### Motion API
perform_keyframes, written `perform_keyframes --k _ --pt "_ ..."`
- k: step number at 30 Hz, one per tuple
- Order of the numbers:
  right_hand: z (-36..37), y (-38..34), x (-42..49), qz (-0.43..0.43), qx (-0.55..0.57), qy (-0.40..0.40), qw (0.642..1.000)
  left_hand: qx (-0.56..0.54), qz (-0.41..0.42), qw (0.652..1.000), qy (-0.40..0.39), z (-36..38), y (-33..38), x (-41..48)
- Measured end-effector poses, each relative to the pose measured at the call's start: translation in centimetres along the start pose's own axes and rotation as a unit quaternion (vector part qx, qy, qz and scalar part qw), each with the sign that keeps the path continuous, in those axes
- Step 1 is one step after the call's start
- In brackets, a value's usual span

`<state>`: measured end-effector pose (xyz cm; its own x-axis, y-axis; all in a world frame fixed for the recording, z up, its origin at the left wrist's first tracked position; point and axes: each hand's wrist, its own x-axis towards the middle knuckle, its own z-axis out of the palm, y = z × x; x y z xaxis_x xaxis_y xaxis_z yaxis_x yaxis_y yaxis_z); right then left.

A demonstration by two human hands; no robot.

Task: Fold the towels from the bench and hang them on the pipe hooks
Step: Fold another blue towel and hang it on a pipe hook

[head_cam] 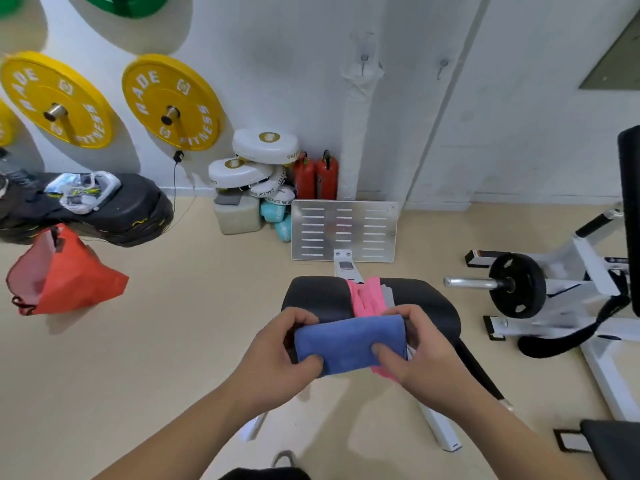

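Observation:
A folded blue towel (348, 342) hangs just above the black bench pad (322, 297). My left hand (277, 355) grips its left end and my right hand (415, 348) grips its right end, thumbs on top. Under it a pink towel (367, 294) lies across the pad, with a grey-white cloth (388, 294) beside it. On the white wrapped pipe (353, 133) at the wall sits one metal hook (363, 60). A second hook (442, 65) is fixed to the right of it.
A metal foot plate (344, 230) stands beyond the bench. Two red extinguishers (316, 176) and white pads (256, 161) sit by the wall. Yellow weight plates (169, 102) hang at left. An orange bag (65, 275) lies on the floor; a white machine with a black plate (517, 285) stands at right.

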<state>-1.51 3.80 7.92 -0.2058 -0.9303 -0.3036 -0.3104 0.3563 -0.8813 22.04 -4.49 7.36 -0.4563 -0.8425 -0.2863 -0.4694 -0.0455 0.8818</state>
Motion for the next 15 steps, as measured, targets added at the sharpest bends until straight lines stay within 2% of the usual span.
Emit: perform_keyframes --k 7,11,15 --pt "5.0 -5.0 1.2 -0.039 0.084 -0.021 0.995 -0.06 -0.019 0.994 0.088 -7.7 -1.0 -1.4" --pt "12.2 -10.0 6.0 -0.073 0.06 -0.037 0.995 -0.089 -0.026 0.982 0.162 -15.6 -3.8 -0.9" --pt "20.8 -15.3 12.3 -0.086 0.081 -0.041 0.992 -0.139 -0.024 0.967 0.211 -25.6 -7.1 1.3"
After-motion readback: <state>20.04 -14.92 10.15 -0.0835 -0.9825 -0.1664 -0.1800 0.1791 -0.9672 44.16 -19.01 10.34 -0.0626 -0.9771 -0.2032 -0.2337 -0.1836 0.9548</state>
